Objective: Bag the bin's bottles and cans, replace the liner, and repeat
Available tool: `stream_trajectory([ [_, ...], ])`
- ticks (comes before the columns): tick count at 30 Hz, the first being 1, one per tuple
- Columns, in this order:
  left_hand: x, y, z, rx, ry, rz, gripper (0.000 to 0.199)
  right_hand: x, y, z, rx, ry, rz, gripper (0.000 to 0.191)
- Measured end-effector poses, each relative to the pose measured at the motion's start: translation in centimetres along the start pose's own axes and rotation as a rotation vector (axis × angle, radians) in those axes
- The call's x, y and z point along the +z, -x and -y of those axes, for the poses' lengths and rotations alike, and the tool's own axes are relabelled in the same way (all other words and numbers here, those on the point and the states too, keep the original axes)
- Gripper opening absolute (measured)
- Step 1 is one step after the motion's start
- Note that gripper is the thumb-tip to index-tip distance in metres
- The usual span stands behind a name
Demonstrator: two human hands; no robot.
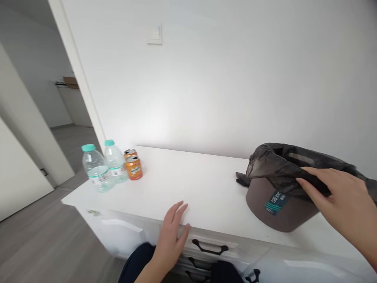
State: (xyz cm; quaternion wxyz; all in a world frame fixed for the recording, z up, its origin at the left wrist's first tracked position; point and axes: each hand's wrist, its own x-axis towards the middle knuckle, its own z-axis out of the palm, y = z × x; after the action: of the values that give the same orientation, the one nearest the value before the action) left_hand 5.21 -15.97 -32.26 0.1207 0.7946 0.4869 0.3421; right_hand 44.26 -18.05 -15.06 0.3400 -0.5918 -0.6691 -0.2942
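"BIN" on dark label (277, 202), brown bin (290, 219)

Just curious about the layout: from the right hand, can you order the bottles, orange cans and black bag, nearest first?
1. Black bag: right side, touched by the right hand.
2. Orange cans: toward the left end.
3. Bottles: farther left.

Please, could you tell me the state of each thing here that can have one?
Two bottles: upright, capped
Two orange cans: upright
Bin: upright, lined
Black bag: draped over the bin
Top drawer: shut
Left hand: open, holding nothing
Right hand: on the bag, grip unclear
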Motion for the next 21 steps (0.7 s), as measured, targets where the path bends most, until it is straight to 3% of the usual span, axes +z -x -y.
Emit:
stream_trajectory([
  [5, -8.8, 3.3, 6.3, -0.229, -0.017, -0.483, 0.058, 4.1, -0.6, 3.1, -0.073, -0.082, 0.014, 0.034],
  [9, -15.7, 2.4, 10.7, -0.387, -0.007, -0.854, 0.074, 6.9, -2.5, 8.6, -0.146, -0.239, 0.022, 0.033],
  [11, -18.5, 1.2, 12.5, -0.425, 0.087, -0.946, 0.08, 7.6, -3.6, 11.7, -0.155, -0.293, 0.034, 0.032],
  [13, -20.6, -0.1, 14.0, -0.47, 0.188, -0.928, 0.087, 7.6, -4.5, 14.4, -0.161, -0.337, 0.036, 0.031],
  [16, -22.4, -2.0, 15.9, -0.517, 0.22, -0.778, 0.102, 6.8, -5.5, 17.0, -0.177, -0.383, 0.028, 0.031],
  [19, -23.2, -3.6, 17.4, -0.548, 0.143, -0.626, 0.117, 5.1, -5.0, 17.9, -0.19, -0.384, -0.017, 0.038],
  [21, -23.4, -4.4, 18.1, -0.575, 0.115, -0.562, 0.12, 3.7, -3.3, 18.0, -0.148, -0.379, -0.06, 0.044],
])
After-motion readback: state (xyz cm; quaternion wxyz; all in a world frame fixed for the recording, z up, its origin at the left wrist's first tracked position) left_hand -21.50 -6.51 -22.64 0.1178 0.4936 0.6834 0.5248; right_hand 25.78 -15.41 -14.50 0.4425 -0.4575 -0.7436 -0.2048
